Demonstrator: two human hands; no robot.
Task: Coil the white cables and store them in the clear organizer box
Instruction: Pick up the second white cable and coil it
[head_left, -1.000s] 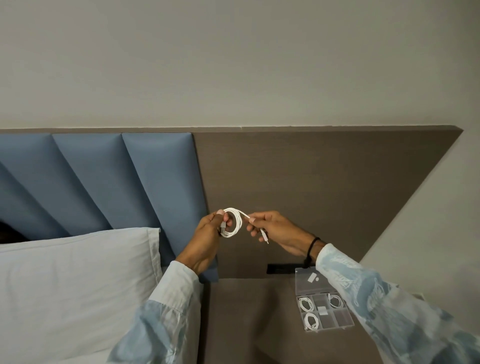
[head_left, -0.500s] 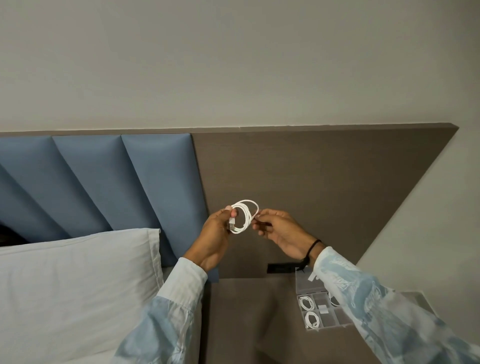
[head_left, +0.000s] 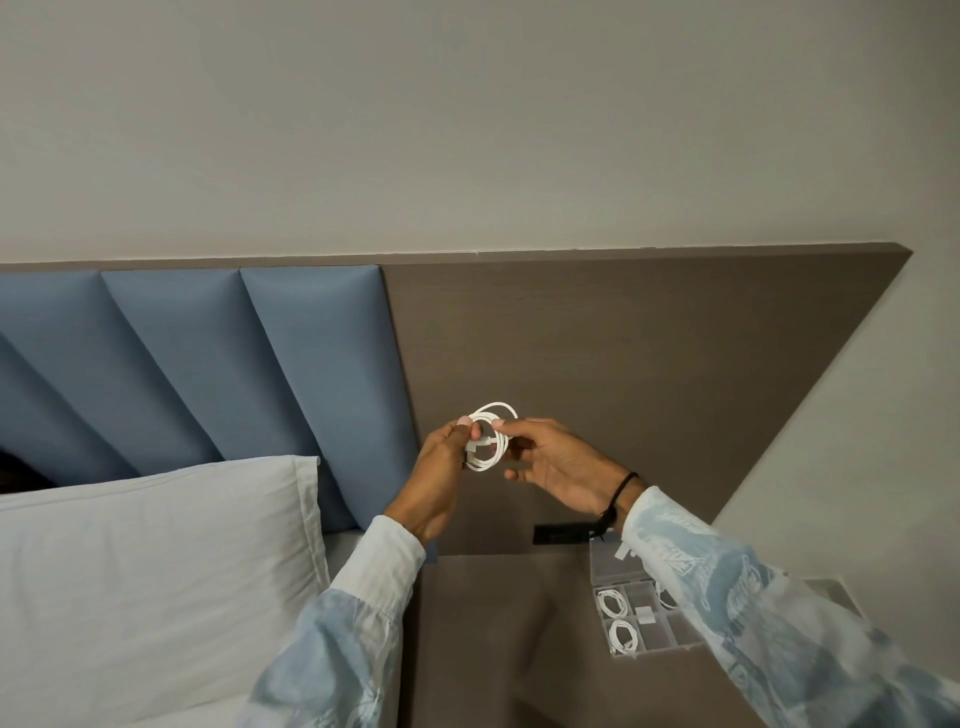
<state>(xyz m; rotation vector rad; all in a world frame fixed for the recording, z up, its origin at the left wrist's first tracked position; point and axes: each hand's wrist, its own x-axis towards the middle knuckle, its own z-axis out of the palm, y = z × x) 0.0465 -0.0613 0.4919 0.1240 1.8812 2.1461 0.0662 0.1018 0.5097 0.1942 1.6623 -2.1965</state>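
A white cable (head_left: 491, 435) is wound into a small coil and held up in front of the brown headboard panel. My left hand (head_left: 441, 467) pinches the coil's left side, with a plug end under the thumb. My right hand (head_left: 550, 462) grips the coil's right side with thumb and forefinger, the other fingers spread. Low on the right, the clear organizer box (head_left: 649, 631) lies open on the brown bedside table, partly covered by my right sleeve. Two coiled white cables (head_left: 615, 618) fill its left compartments, and a third shows beside the sleeve.
A white pillow (head_left: 156, 571) lies at the left against blue padded headboard panels (head_left: 311, 374). The brown bedside table (head_left: 493, 649) spreads below my hands. A black slot (head_left: 563, 534) sits in the wooden panel just above the table. A pale wall is at the right.
The loose cable end that hung from my right hand has been wound in, so the coil is now closed. Both hands shifted slightly right and closer together.
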